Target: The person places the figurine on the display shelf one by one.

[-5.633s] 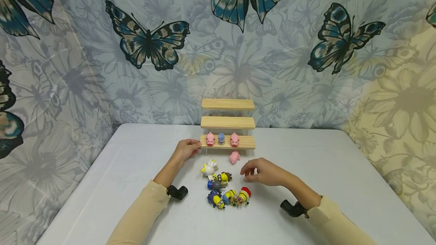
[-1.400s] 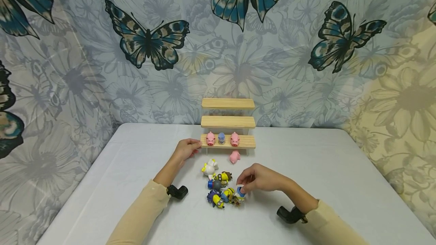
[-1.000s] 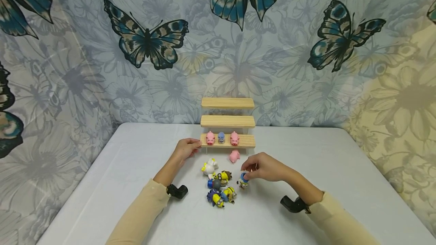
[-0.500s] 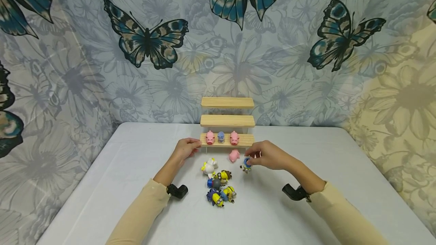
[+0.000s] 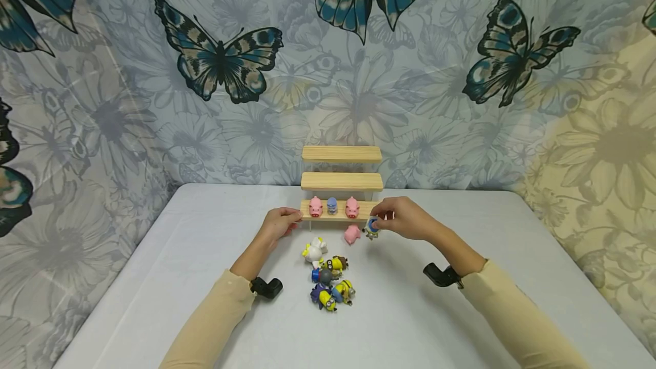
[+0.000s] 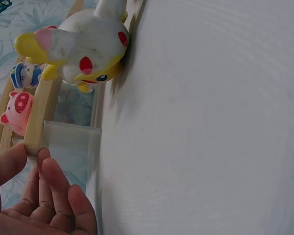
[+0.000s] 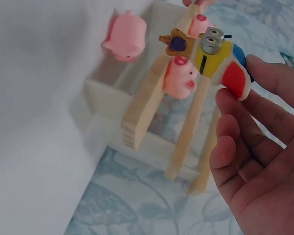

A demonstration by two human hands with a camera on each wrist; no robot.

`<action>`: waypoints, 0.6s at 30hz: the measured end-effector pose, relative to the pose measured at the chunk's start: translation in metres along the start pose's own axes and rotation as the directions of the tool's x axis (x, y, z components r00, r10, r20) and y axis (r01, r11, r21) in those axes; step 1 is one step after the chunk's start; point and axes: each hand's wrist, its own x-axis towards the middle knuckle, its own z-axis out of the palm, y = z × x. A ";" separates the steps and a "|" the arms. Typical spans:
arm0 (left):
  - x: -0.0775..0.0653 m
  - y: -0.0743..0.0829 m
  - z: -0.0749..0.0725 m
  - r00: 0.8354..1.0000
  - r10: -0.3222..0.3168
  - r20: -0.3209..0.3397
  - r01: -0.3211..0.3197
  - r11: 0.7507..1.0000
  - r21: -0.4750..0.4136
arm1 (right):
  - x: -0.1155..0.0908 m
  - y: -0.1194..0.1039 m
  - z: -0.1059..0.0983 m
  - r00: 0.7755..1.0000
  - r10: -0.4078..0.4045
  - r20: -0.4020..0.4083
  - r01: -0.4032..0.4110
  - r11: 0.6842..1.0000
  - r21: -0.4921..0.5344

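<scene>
My left hand (image 5: 279, 224) pinches the left end of the lowest board of a three-tier wooden display shelf (image 5: 341, 181), thumb above and fingers below in the left wrist view. Between thumb and fingers of my right hand (image 5: 407, 218) is a minion figure (image 7: 213, 55), yellow with silver goggles and a red, white and blue end. It is held off the table, at the lowest board's right front corner in the head view. On that board stand a pink pig (image 5: 315, 207), a small blue-capped figure (image 5: 332, 205) and another pink pig (image 5: 352, 208).
A third pink pig (image 5: 352, 234) lies on the white table just before the shelf. Closer in lie a white-and-yellow figure (image 5: 315, 250) and a loose cluster of minion figures (image 5: 343, 292). Butterfly-print cloth (image 5: 246, 130) hangs behind the shelf.
My right hand has picked the minion figure out of the cluster and carried it forward to the shelf's right front corner. My left hand has stayed on the board.
</scene>
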 end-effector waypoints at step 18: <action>0.001 -0.001 0.000 1.000 0.004 -0.001 -0.004 1.000 0.002 | 0.023 0.009 -0.008 0.989 0.032 -0.143 -0.035 0.999 -0.023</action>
